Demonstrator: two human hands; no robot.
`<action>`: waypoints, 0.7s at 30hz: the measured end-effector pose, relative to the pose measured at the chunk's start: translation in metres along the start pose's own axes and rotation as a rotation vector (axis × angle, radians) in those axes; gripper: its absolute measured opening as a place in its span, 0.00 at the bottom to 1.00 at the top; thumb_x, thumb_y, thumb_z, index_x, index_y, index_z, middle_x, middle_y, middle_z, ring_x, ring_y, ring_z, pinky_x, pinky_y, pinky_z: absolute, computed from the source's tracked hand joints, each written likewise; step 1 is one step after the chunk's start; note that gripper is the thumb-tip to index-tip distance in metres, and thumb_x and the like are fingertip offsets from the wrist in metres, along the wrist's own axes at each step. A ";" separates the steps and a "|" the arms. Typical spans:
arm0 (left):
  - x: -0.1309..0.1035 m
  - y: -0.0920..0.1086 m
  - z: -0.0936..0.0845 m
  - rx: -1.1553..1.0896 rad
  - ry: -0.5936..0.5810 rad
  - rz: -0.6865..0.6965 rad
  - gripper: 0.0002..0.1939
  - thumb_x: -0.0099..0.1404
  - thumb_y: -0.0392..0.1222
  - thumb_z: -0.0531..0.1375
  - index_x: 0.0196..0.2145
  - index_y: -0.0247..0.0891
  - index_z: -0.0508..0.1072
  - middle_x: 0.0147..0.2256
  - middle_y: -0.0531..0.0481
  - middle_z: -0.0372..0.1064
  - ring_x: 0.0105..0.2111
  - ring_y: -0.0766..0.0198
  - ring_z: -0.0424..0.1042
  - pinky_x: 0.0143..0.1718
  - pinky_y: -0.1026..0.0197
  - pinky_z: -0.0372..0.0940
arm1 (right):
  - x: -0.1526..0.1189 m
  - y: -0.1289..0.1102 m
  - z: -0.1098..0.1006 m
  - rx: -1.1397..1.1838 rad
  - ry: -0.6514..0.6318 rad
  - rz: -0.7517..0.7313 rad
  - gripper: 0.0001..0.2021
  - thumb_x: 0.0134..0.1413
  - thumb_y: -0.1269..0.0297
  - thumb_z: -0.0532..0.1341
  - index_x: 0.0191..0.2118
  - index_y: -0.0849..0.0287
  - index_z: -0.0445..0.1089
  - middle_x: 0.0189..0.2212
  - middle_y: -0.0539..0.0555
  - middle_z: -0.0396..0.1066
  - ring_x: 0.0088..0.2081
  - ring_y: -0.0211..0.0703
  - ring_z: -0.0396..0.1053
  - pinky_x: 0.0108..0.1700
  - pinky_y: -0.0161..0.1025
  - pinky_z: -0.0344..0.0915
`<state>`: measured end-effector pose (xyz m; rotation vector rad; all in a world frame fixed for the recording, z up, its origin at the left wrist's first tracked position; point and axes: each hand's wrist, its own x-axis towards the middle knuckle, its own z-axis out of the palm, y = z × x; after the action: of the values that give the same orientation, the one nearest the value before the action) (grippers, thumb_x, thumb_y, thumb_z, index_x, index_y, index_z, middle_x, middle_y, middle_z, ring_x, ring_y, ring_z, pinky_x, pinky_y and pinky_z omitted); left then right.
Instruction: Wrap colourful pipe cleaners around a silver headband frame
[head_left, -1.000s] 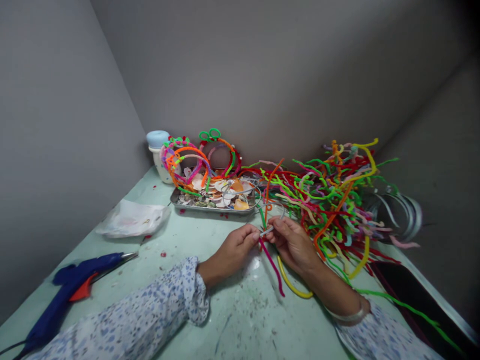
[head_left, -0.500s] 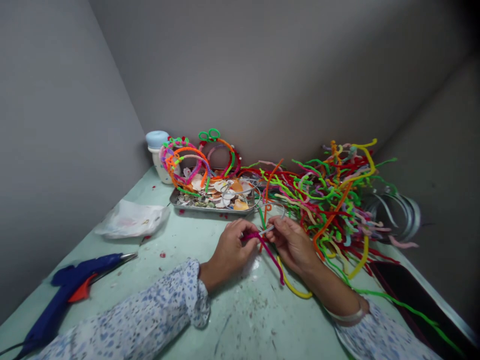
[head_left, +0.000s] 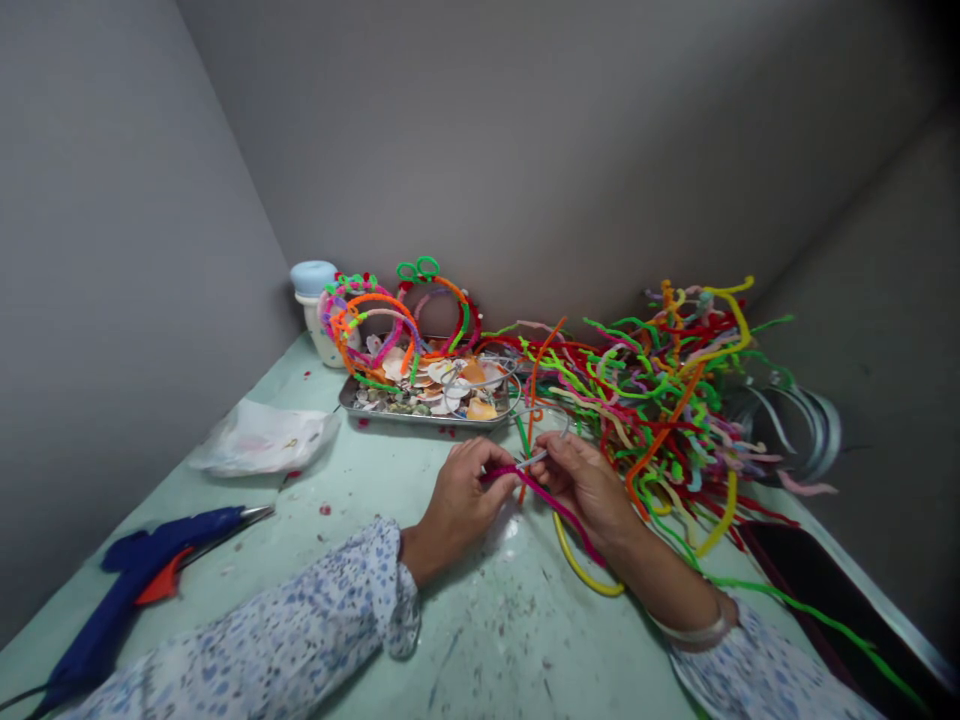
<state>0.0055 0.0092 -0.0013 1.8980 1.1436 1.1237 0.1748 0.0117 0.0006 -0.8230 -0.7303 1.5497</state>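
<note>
My left hand (head_left: 459, 508) is closed, pinching a magenta pipe cleaner (head_left: 553, 506) at the end of a thin grey headband (head_left: 534, 459). Part of the magenta is hidden under those fingers; its loose tail slants right across the table to my right wrist. My right hand (head_left: 589, 490) grips the grey headband between thumb and fingers. The band's far part curves up behind that hand. Just behind my hands lie an orange pipe cleaner (head_left: 534, 390) and a green one. A yellow pipe cleaner (head_left: 577, 568) curves beneath my right hand.
A metal tray (head_left: 420, 417) of shells stands behind, with decorated headbands (head_left: 382, 300) and a blue-lidded bottle (head_left: 319, 320). A pipe cleaner heap (head_left: 645, 370) fills the right, near metal bands (head_left: 821, 440) and a dark phone-like slab (head_left: 810, 590). Left lie a plastic bag (head_left: 262, 440) and glue gun (head_left: 139, 575).
The magenta tail has swung right, from hanging between my hands to lying against my right hand and wrist. Both hands have barely shifted and keep their grips.
</note>
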 end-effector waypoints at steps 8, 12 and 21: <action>-0.001 0.001 0.000 -0.023 0.003 -0.023 0.02 0.62 0.36 0.59 0.31 0.38 0.69 0.32 0.50 0.69 0.36 0.61 0.67 0.39 0.58 0.61 | 0.001 0.001 0.000 -0.029 -0.013 -0.010 0.14 0.39 0.56 0.75 0.30 0.58 0.75 0.21 0.49 0.74 0.23 0.34 0.71 0.28 0.29 0.70; -0.002 0.002 0.000 -0.026 0.011 -0.018 0.03 0.62 0.37 0.59 0.30 0.38 0.69 0.32 0.50 0.68 0.35 0.61 0.66 0.39 0.58 0.60 | 0.001 0.002 -0.001 -0.047 0.009 -0.002 0.11 0.42 0.57 0.73 0.30 0.55 0.76 0.22 0.49 0.73 0.23 0.37 0.70 0.26 0.32 0.70; -0.002 0.007 -0.002 -0.019 -0.001 -0.014 0.04 0.64 0.39 0.58 0.31 0.38 0.69 0.32 0.50 0.68 0.36 0.61 0.64 0.39 0.59 0.59 | 0.002 0.004 -0.003 -0.043 -0.034 -0.028 0.11 0.44 0.58 0.73 0.31 0.59 0.77 0.23 0.50 0.74 0.24 0.33 0.70 0.28 0.28 0.69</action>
<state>0.0059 0.0047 0.0045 1.8733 1.1402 1.1226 0.1754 0.0129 -0.0047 -0.8166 -0.7985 1.5310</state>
